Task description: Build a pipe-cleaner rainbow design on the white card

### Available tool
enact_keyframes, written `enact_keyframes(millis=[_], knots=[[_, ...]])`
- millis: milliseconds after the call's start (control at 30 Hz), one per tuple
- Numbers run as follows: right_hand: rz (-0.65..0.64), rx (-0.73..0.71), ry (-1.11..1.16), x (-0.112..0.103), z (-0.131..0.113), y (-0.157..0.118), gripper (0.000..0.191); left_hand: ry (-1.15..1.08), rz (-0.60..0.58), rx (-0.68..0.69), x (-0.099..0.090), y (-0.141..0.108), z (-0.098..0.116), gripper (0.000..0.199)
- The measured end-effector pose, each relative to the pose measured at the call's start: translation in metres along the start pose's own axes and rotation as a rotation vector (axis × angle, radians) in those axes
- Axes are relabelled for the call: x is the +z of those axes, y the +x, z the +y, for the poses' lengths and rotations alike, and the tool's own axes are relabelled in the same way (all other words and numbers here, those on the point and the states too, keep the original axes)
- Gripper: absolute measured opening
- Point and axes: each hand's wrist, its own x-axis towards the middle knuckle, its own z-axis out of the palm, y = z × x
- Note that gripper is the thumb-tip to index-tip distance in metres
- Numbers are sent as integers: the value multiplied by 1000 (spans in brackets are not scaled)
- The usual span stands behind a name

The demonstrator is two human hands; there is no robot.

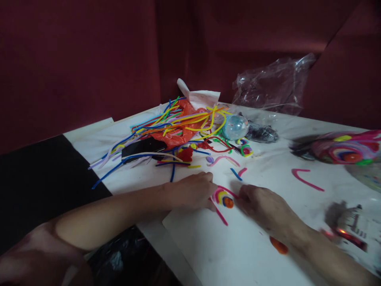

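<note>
On the white tabletop [205, 246] lies a small arch of pink, yellow and blue strips [220, 196] around an orange coil [228, 202]. A long pink strip [228, 191] runs along its upper edge between both hands. My left hand [196, 191] is bent inward at the arch's left side, its fingers closed on the pink strip. From the right, my right hand [253, 198] has curled fingers at the strip's other end; its fingertips are mostly hidden. Another pink strip [222, 217] slants down below my left hand.
A heap of coloured strips [178, 123] lies at the back beside a clear ball [235, 127]. Behind stands a crumpled clear bag [270, 85]. At right are a colourful decorated object [347, 149], a bent pink strip [308, 180] and a device with a red light [353, 228].
</note>
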Motion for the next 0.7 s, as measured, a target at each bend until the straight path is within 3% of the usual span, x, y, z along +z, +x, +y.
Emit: enact_keyframes(millis=[267,433,700], knots=[[-35,-5,31,-4,-1,-4,17,35,133,-143,10,-1,15,33],[-62,-31,173,-3,-1,-11,22,111,246,-207,20,1,21,33],[5,-60,179,5,-6,-18,17,88,196,-296,15,2,27,31]])
